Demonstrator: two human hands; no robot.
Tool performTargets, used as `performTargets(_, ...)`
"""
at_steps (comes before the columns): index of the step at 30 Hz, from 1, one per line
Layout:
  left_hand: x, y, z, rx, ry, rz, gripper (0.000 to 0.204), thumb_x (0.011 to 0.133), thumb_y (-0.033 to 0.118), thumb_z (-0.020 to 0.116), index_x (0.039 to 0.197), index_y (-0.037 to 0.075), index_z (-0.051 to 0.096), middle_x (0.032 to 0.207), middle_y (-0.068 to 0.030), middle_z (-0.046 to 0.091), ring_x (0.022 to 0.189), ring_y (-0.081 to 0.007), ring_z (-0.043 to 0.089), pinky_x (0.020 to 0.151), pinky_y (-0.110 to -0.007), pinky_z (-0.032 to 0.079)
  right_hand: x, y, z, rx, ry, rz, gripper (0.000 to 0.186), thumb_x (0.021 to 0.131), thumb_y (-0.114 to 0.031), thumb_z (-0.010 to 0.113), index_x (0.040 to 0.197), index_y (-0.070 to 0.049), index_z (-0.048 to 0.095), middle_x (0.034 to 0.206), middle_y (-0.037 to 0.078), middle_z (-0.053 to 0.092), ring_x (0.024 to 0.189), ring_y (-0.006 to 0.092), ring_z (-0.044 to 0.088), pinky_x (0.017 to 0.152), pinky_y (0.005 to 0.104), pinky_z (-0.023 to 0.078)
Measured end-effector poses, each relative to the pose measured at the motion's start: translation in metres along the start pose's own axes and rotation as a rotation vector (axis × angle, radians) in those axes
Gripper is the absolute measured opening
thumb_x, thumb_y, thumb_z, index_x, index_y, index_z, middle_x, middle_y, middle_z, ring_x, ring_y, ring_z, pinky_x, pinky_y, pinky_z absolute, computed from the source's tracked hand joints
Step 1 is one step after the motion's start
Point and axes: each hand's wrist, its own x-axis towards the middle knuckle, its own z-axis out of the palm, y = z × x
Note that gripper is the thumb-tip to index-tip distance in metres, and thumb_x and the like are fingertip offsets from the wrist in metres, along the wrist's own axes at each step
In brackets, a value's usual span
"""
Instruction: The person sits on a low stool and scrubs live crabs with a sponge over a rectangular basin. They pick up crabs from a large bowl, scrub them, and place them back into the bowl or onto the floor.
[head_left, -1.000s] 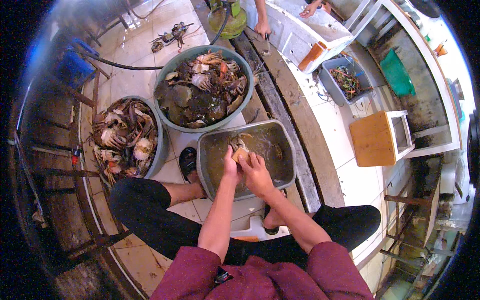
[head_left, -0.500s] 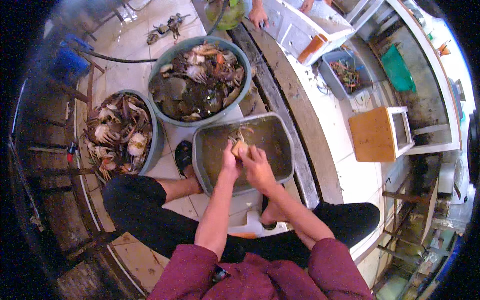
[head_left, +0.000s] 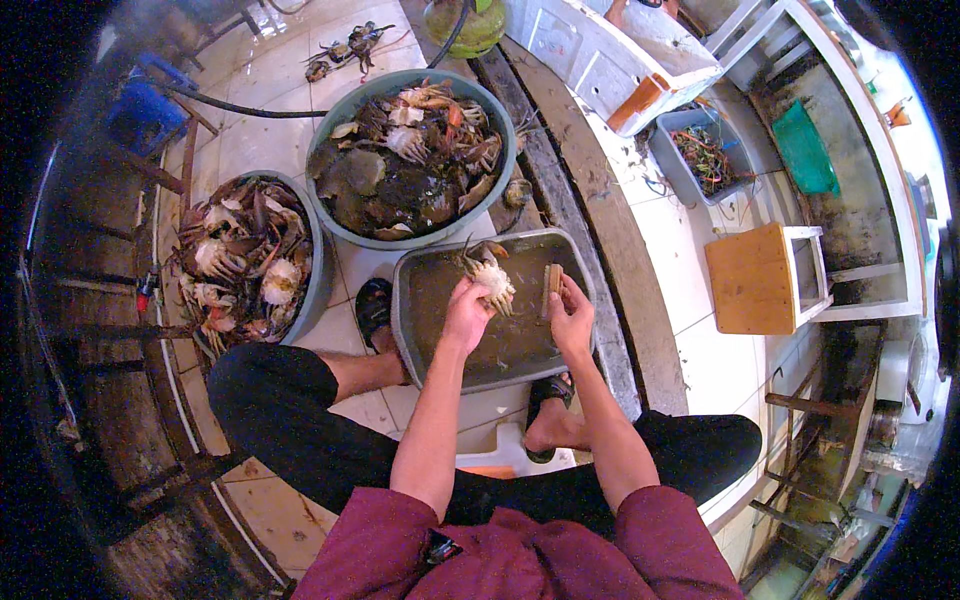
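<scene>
Over a grey rectangular basin (head_left: 403, 340) of murky water, my left hand (head_left: 466, 316) grips a crab (head_left: 490, 280), its pale underside and legs showing. My right hand (head_left: 573, 318) is closed around a small wooden scrubbing brush (head_left: 552, 290), held apart from the crab at the basin's right side. Beyond the basin stands a round tub (head_left: 330, 228) of dark water with crabs (head_left: 408, 135) heaped in it. A second round tub (head_left: 318, 270) at the left is piled with crabs (head_left: 225, 260).
A few crabs (head_left: 350, 48) lie on the tiles at the far left. A black hose (head_left: 255, 113) reaches the far tub. Right of a dark floor channel (head_left: 600, 290) are a wooden box-like stool (head_left: 755, 280), a grey bin (head_left: 690, 185) of tangled cords and a white cabinet-like box (head_left: 590, 55).
My hands have moved apart: the brush, earlier against the crab, is now off to the right. The crab's pale underside has come into view. A person's hand at the far box has shifted away.
</scene>
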Motion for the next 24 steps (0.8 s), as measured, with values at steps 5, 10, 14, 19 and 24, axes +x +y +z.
performTargets(5, -0.002, 0.006, 0.012, 0.183, 0.097, 0.058, 0.034, 0.085, 0.003, 0.054, 0.118, 0.003, 0.051, 0.113, -0.0112, 0.062, 0.102, -0.0242, 0.062, 0.088, -0.042, 0.053, -0.001, 0.000, 0.005, -0.070, -0.049, 0.005, 0.040, 0.083, -0.007, 0.064, 0.121, 0.002, 0.058, 0.108, 0.019, 0.067, 0.098, 0.0257, 0.065, 0.087, 0.0340, 0.049)
performTargets(10, -0.001, 0.013, 0.012, 0.368, 0.092, 0.132, 0.029, 0.086, 0.007, 0.059, 0.115, 0.003, 0.055, 0.109, -0.0101, 0.065, 0.094, -0.0228, 0.066, 0.082, -0.039, 0.056, -0.007, -0.015, 0.013, -0.109, -0.085, -0.070, 0.037, 0.084, -0.006, 0.063, 0.120, 0.003, 0.059, 0.113, 0.020, 0.065, 0.105, 0.0281, 0.064, 0.090, 0.0359, 0.048)
performTargets(14, -0.003, 0.017, 0.020, 0.407, 0.050, 0.202, 0.029, 0.087, 0.008, 0.059, 0.115, 0.002, 0.055, 0.109, -0.0115, 0.065, 0.090, -0.0242, 0.067, 0.080, -0.039, 0.057, -0.007, -0.017, 0.012, -0.094, -0.083, -0.067, 0.037, 0.084, -0.005, 0.064, 0.119, 0.003, 0.059, 0.113, 0.020, 0.065, 0.105, 0.0275, 0.064, 0.090, 0.0358, 0.048)
performTargets(19, -0.006, 0.024, 0.037, 0.220, 0.039, 0.168, 0.025, 0.085, 0.000, 0.057, 0.109, 0.000, 0.057, 0.100, -0.0085, 0.066, 0.082, -0.0172, 0.067, 0.073, -0.030, 0.056, -0.006, -0.017, 0.010, -0.103, -0.079, -0.100, 0.037, 0.083, -0.004, 0.064, 0.119, 0.003, 0.059, 0.113, 0.020, 0.065, 0.104, 0.0269, 0.064, 0.091, 0.0354, 0.048)
performTargets(24, -0.004, 0.022, 0.031, 0.204, 0.051, 0.163, 0.029, 0.086, 0.001, 0.053, 0.115, 0.000, 0.054, 0.106, -0.0119, 0.065, 0.088, -0.0224, 0.067, 0.079, -0.036, 0.056, -0.007, -0.029, 0.010, -0.069, -0.101, -0.028, 0.038, 0.084, -0.004, 0.063, 0.120, 0.003, 0.058, 0.112, 0.020, 0.065, 0.104, 0.0256, 0.064, 0.092, 0.0344, 0.047)
